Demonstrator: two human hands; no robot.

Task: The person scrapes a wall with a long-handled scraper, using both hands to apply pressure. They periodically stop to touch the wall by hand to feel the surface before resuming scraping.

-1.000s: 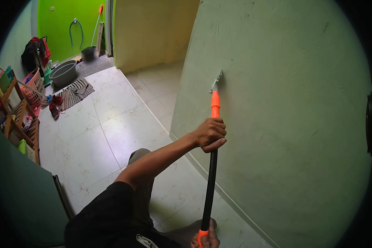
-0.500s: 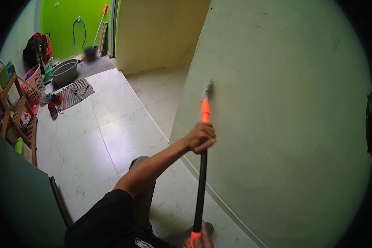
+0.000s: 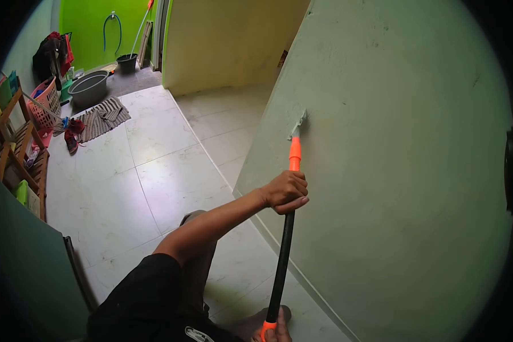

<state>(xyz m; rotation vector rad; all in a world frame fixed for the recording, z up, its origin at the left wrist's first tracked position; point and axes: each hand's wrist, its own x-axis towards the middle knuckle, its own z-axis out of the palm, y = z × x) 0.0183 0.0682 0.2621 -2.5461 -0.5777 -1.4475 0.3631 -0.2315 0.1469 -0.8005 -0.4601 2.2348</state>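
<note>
The right hand curls its fingers round the long pole at its low orange grip; the left hand wraps it higher up. It looks light and stiff, best held two-handed. Its metal tip seems to touch the green wall. Beyond: smooth tiles, striped mat, gray tub.

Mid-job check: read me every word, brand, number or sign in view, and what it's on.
No text can be read.
White print on the black shirt: too small and cut off.
Long-handled tool: no lettering visible.
</note>
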